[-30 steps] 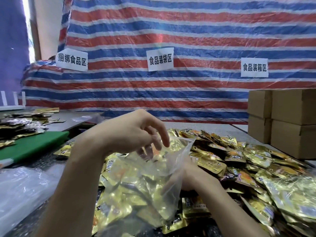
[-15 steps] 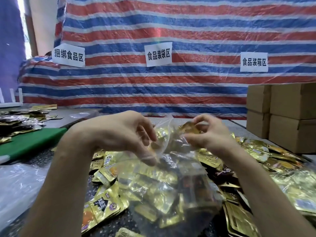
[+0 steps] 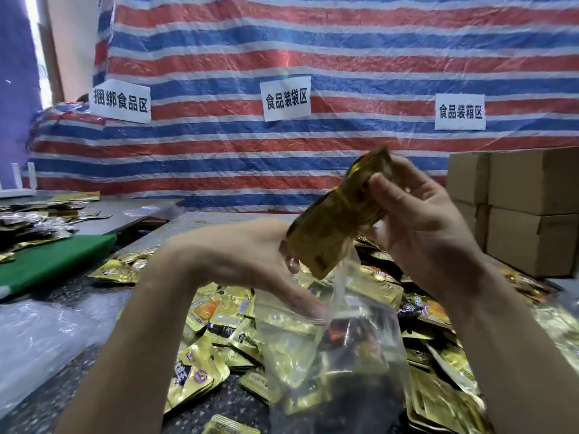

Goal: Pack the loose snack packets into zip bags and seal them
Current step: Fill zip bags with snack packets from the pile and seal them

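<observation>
packets: gold foil stack of packets (image 3: 329, 233), tilted, centre of frame, lower end at the bag's mouth | right hand (image 3: 419, 227): fingers curled round the stack's upper end | bag: clear zip bag (image 3: 332, 358), lower centre, part-filled, mouth open | left hand (image 3: 244, 264): pinches the bag's rim, fingers beside the stack | loose packets (image 3: 219, 311) on table (image 3: 232, 399)

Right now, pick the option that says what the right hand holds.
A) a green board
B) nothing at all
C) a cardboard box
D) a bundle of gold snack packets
D: the right hand grips a bundle of gold snack packets, tilted above the mouth of the clear zip bag, which the left hand pinches at the rim.
</observation>
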Demonstrator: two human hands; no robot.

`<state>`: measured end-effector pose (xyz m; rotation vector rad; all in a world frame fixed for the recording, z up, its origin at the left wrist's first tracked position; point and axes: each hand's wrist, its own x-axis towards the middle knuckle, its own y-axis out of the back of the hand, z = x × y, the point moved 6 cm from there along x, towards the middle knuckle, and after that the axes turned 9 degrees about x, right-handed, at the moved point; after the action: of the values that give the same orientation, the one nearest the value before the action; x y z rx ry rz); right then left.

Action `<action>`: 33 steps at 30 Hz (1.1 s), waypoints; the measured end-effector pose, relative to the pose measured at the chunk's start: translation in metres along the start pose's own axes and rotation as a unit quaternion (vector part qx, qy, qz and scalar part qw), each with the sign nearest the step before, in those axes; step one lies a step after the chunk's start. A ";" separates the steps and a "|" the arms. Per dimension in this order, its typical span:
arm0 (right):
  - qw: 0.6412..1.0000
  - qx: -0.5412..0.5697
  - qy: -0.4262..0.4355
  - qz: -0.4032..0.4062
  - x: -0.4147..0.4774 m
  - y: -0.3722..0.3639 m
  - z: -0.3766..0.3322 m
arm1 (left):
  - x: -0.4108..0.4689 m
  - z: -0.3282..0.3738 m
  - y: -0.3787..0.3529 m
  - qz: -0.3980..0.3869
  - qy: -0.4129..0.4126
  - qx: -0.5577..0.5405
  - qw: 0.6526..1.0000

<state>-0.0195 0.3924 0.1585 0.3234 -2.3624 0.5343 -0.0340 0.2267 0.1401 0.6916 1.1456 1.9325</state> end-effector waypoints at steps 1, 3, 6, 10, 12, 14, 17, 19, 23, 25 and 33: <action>1.000 -0.010 -0.013 -0.010 -0.001 -0.002 0.005 | -0.002 0.003 -0.001 -0.010 -0.024 -0.028 0.999; 0.999 -0.029 -0.038 -0.024 -0.002 -0.005 0.014 | -0.003 0.000 0.000 -0.008 -0.028 -0.049 0.998; 0.996 -0.067 -0.056 -0.023 -0.003 -0.004 0.016 | -0.004 -0.008 0.002 -0.004 -0.024 -0.058 0.998; 0.988 -0.138 -0.052 -0.046 -0.006 -0.006 0.009 | -0.007 -0.011 0.002 -0.034 -0.026 -0.095 0.995; 0.984 -0.168 -0.039 -0.044 -0.007 -0.007 0.007 | -0.008 -0.006 0.000 -0.049 -0.037 -0.092 0.994; 0.977 -0.207 -0.022 -0.042 -0.007 -0.009 0.003 | -0.007 -0.005 0.000 -0.041 -0.028 -0.051 0.997; 0.959 -0.284 0.008 -0.026 -0.008 -0.009 -0.005 | -0.013 -0.014 0.007 -0.004 0.047 0.021 0.999; 0.948 -0.318 0.020 -0.011 -0.008 -0.007 -0.012 | -0.019 -0.020 0.014 0.017 0.078 0.058 0.995; 0.935 -0.352 0.038 0.020 -0.010 -0.004 -0.021 | -0.021 -0.019 0.023 0.065 0.043 0.056 0.995; 0.933 -0.357 0.044 0.021 -0.011 -0.006 -0.022 | -0.021 -0.014 0.027 0.103 0.007 0.033 0.994; 0.901 -0.417 -0.084 -0.087 -0.012 -0.016 -0.006 | -0.016 -0.011 0.042 0.254 -0.057 -0.082 0.962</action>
<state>-0.0017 0.3823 0.1593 0.1756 -2.4449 -0.6201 -0.0483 0.1958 0.1717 1.0682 0.7715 2.3411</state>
